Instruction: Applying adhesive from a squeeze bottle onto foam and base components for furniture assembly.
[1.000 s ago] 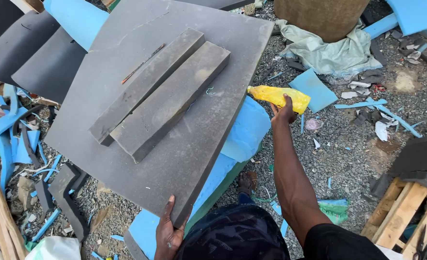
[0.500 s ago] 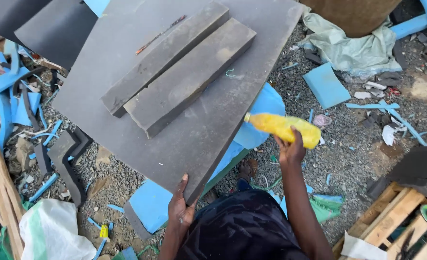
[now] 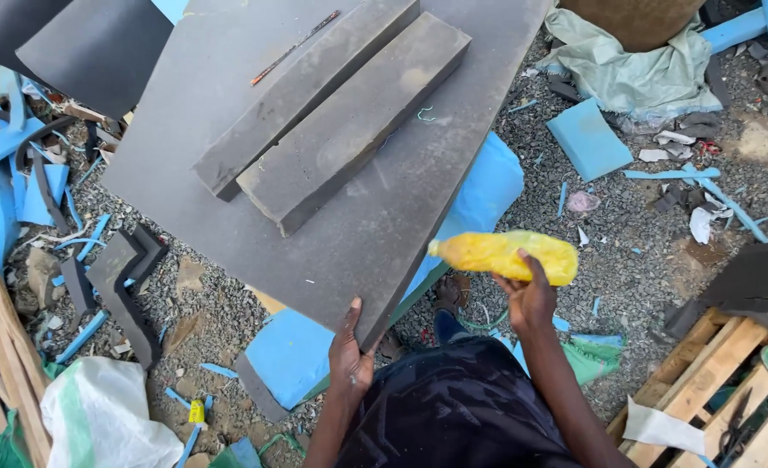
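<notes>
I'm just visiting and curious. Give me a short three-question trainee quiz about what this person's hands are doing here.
1. True or false: the left hand grips the near corner of the large grey foam sheet.
2. What does the right hand hold? A) blue foam block B) yellow soft pouch-like object C) wooden plank
3. How many long grey foam bars lie on the sheet?

Key: 1 true. 2 B, the yellow soft pouch-like object. 3 two, side by side.

A large grey foam sheet point(image 3: 228, 130) serves as the work surface, resting on blue foam point(image 3: 479, 186) over gravel ground point(image 3: 644, 225). Two long grey foam blocks point(image 3: 332, 130) and a thin blade point(image 3: 293, 48) lie on it.
</notes>
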